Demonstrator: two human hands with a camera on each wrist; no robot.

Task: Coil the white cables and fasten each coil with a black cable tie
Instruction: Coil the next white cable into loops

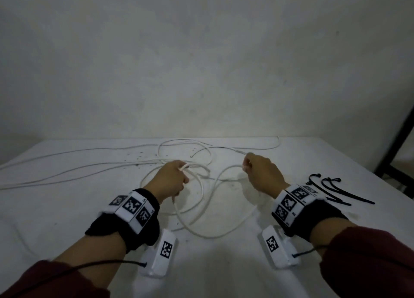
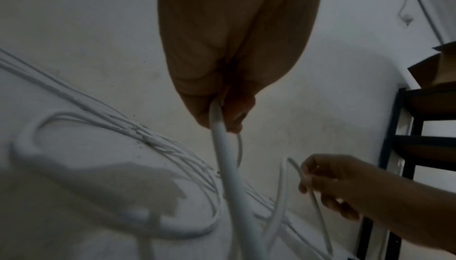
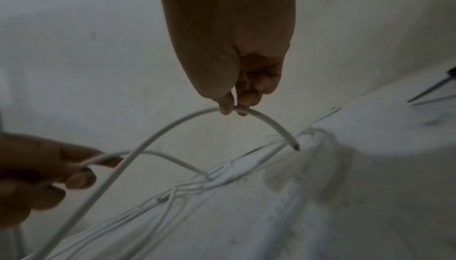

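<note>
Several white cables point(image 1: 67, 174) lie tangled on the white table point(image 1: 67, 219). My left hand point(image 1: 173, 177) grips a loop of white cable point(image 2: 222, 147) just above the table's middle. My right hand point(image 1: 257, 172) pinches the same cable near its cut end point(image 3: 294, 146) between thumb and fingertips point(image 3: 225, 106). A slack loop point(image 1: 212, 232) hangs between the two hands and rests on the table. Black cable ties point(image 1: 331, 190) lie to the right of my right wrist.
Long cable runs stretch off to the left edge of the table point(image 1: 33, 163). A bare wall point(image 1: 201, 62) stands behind the table. A black metal shelf frame point(image 1: 398, 140) stands at the far right, with cardboard point(image 2: 434, 69) on it.
</note>
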